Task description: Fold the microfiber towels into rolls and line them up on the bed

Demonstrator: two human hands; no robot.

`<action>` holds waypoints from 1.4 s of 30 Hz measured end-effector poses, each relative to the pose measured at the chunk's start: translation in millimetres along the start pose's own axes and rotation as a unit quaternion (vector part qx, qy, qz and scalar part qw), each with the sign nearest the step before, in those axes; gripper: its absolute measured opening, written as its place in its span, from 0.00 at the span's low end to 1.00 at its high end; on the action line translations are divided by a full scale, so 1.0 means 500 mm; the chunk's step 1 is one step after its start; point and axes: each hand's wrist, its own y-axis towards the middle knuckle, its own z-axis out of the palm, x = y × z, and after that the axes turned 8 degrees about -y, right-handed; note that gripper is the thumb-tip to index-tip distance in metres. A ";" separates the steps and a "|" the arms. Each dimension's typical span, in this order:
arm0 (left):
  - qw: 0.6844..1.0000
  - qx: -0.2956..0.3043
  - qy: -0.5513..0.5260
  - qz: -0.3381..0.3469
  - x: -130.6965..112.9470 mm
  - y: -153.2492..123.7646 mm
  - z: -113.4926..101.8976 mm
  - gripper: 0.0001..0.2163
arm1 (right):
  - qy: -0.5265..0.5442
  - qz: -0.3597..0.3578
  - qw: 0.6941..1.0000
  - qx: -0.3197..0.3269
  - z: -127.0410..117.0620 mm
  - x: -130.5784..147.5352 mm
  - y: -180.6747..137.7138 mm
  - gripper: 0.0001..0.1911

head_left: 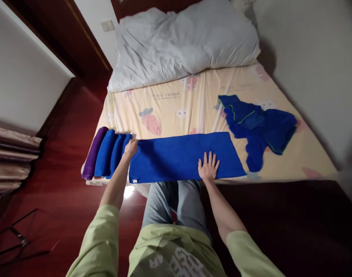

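Note:
A blue towel (176, 157) lies spread flat along the bed's front edge, a small white tag at its near left corner. My left hand (131, 148) is closed on the towel's far left corner. Flat on the towel's right part rests my right hand (209, 166), its fingers spread. Just left of my left hand, several rolled towels stand side by side: a purple roll (95, 154) at the outer end, then blue rolls (105, 152). My left hand and forearm partly cover the nearest rolls.
The bed (170, 109) has a yellow patterned sheet. A crumpled heap of blue cloth (259, 123) with green edging lies at the right. Across the back is a grey-white quilt (184, 42). A black metal stand (20, 238) is on the floor at the lower left.

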 end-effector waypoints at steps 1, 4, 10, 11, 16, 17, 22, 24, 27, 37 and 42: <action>1.000 -0.002 0.005 0.001 0.006 0.023 0.000 0.21 | 0.001 0.003 1.000 0.000 -0.001 0.000 0.002 0.33; 1.000 0.011 0.018 0.010 0.022 0.082 0.002 0.18 | -0.005 0.009 1.000 0.004 -0.002 0.002 0.007 0.33; 0.998 0.018 0.052 -0.011 0.056 0.143 -0.002 0.16 | -0.041 0.003 0.999 0.004 -0.002 0.001 0.014 0.33; 0.998 0.006 0.053 -0.024 0.061 0.147 -0.003 0.16 | -0.045 0.003 0.999 0.005 -0.002 0.001 0.015 0.32; 0.994 -0.062 -0.004 -0.089 0.046 0.130 0.014 0.18 | -0.044 0.011 0.999 0.020 -0.004 0.000 0.018 0.33; 0.992 -0.086 -0.023 -0.085 0.029 0.116 0.025 0.20 | -0.040 0.011 0.999 0.022 -0.005 0.001 0.018 0.33; 0.988 -0.141 -0.059 0.030 -0.096 -0.015 0.111 0.25 | -0.024 0.012 0.999 0.029 -0.008 0.002 0.018 0.33; 0.989 -0.125 -0.064 0.044 -0.132 -0.084 0.149 0.27 | -0.027 0.011 0.999 0.029 -0.007 0.001 0.019 0.33; 0.986 -0.132 -0.103 0.004 -0.140 -0.172 0.188 0.29 | -0.046 0.015 0.999 0.021 -0.002 -0.001 0.023 0.32; 0.967 -0.187 -0.166 -0.049 -0.108 -0.212 0.209 0.30 | -0.077 0.011 0.997 0.017 -0.001 0.000 0.034 0.32; 0.960 -0.214 -0.173 -0.049 -0.110 -0.213 0.209 0.29 | -0.066 0.013 0.998 0.018 -0.003 0.003 0.034 0.31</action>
